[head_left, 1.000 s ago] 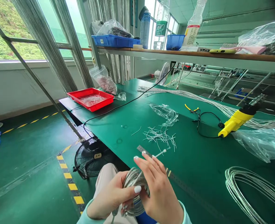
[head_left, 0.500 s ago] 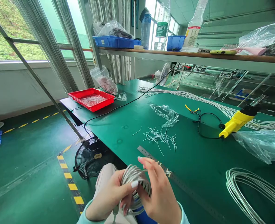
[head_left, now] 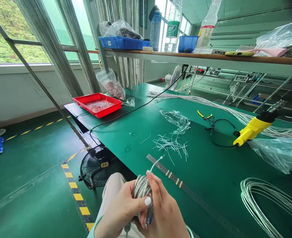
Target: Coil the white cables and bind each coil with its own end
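Above my lap, at the table's near edge, is a small coil of clear-sheathed silvery cable point(head_left: 141, 189). My left hand point(head_left: 122, 206) is closed round its left side, the thumb pressed across the turns. My right hand point(head_left: 167, 211) is closed at the coil's right side, its fingertips pinching the cable near its free end point(head_left: 157, 161). That end sticks up past the fingertips, with a small knob near its tip. The right thumb is mostly hidden. Just beyond the hands lies a steel ruler point(head_left: 160, 167) with pale tape strips across it.
Cut white strands point(head_left: 170, 145) and a crumpled plastic bag point(head_left: 178, 120) lie mid-table. To the right are a yellow heat gun point(head_left: 252, 130), yellow-handled pliers point(head_left: 204, 115) and a larger cable coil point(head_left: 250, 195). A red tray point(head_left: 98, 114) stands at the left corner; a black fan point(head_left: 96, 167) is below.
The coil has turned to a narrower view. My right fingers, spread apart before, have closed on the cable, and its free end now points up and right over the ruler.
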`<state>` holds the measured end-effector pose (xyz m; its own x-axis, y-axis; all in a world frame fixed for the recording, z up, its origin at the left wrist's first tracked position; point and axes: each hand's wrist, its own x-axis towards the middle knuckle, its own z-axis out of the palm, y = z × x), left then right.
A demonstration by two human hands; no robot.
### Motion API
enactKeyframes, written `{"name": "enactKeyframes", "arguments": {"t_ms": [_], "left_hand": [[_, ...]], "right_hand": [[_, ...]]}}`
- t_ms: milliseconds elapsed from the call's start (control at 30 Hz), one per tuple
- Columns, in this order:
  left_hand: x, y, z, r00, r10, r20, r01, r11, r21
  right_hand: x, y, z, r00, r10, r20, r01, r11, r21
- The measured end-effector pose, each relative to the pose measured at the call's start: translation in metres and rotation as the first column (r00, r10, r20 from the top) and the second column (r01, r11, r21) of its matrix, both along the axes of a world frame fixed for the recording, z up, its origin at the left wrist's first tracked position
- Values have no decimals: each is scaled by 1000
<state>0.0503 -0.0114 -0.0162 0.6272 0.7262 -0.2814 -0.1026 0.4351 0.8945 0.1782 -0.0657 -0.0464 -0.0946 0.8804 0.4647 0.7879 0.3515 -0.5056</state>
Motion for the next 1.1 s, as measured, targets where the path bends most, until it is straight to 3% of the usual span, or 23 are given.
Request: {"name": "enactKeyframes", "arguments": {"t_ms": [300, 600, 700, 833, 900, 1033, 1100], "left_hand": [[3, 2, 2, 997, -61, 45, 61, 998, 7], [-11, 4, 15, 959, -190, 212, 221, 966, -133], [-11, 2, 12, 958, -195, 208, 221, 969, -109], [-6, -1, 4, 983, -113, 142, 120, 992, -40], [-6, -2, 4, 985, -107, 136, 108, 994, -2], [-9, 0, 12, 960, -234, 154, 229, 972, 52], [-10, 1, 16, 959, -239, 154, 238, 971, 30]], "right_hand": [[3, 2, 9, 992, 40, -120, -41, 999, -3], [0, 4, 13, 943, -1, -331, 42, 992, 117], [2, 3, 18, 947, 36, -319, -2, 994, 107], [6, 4, 23, 959, 122, -257, -97, 989, 108], [5, 4, 21, 954, 101, -281, -75, 992, 102], [4, 2, 15, 936, -16, -352, 45, 996, 76], [7, 2, 14, 948, -14, -317, 38, 997, 70]]}}
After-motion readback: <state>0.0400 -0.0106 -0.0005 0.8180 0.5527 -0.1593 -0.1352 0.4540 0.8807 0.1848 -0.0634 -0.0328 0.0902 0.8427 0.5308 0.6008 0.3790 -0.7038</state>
